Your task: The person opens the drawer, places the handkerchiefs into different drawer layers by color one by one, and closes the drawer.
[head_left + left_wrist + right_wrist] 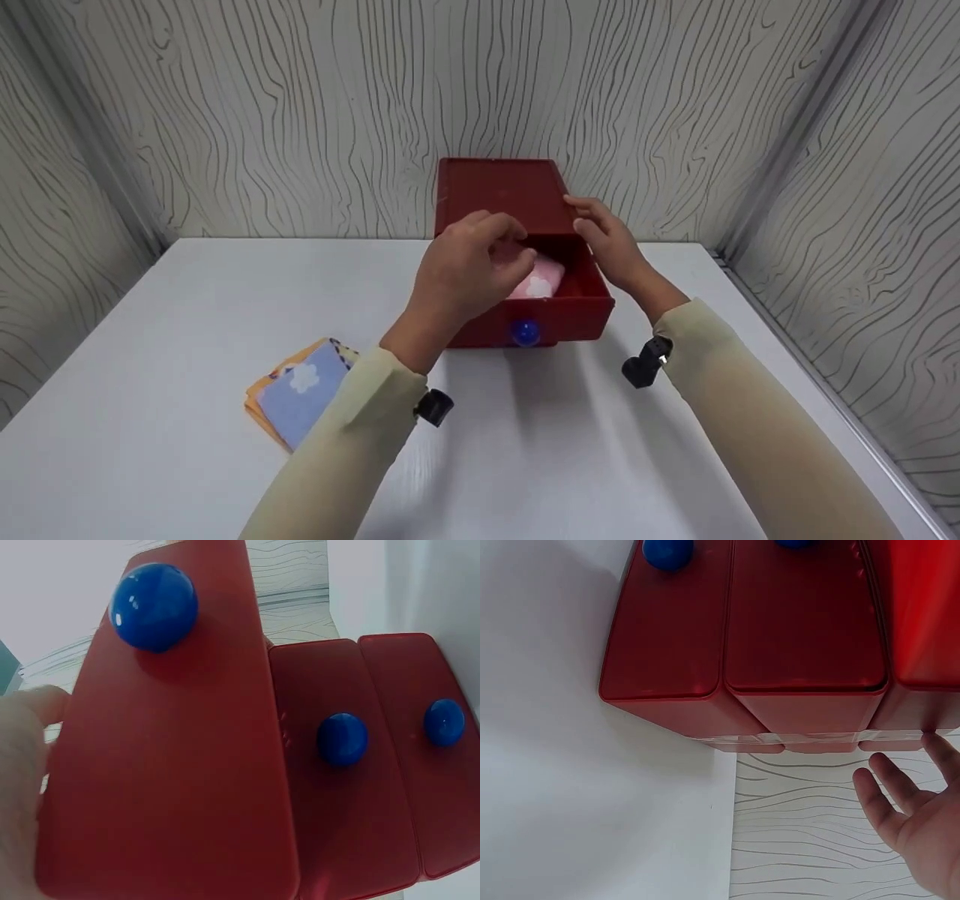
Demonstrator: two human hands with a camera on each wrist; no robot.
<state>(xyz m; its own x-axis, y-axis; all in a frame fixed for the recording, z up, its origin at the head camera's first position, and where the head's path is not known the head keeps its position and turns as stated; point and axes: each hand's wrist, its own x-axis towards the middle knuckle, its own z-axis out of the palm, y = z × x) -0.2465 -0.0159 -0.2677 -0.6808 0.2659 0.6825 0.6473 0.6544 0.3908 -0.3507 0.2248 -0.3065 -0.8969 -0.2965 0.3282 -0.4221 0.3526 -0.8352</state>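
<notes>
A red drawer cabinet (pixel 501 195) stands against the back wall, its top drawer (pixel 574 321) pulled out. In that drawer lies a pink cloth (pixel 546 276) with a white flower, partly hidden behind my left hand (pixel 465 266). That hand is over the drawer's left part, thumb and forefinger bent and apart, with pink showing between them. The left wrist view has it at the left edge, its fingers passing behind the drawer front. My right hand (pixel 616 246) rests its extended fingertips on the cabinet's right side near the top.
Folded cloths lie on the white table (pixel 202 315) to the left, a blue cloth (pixel 307 390) over an orange cloth (pixel 259 420). Blue knobs (pixel 343 739) mark the closed lower drawers. Wood-patterned walls (pixel 300 112) enclose the back and sides.
</notes>
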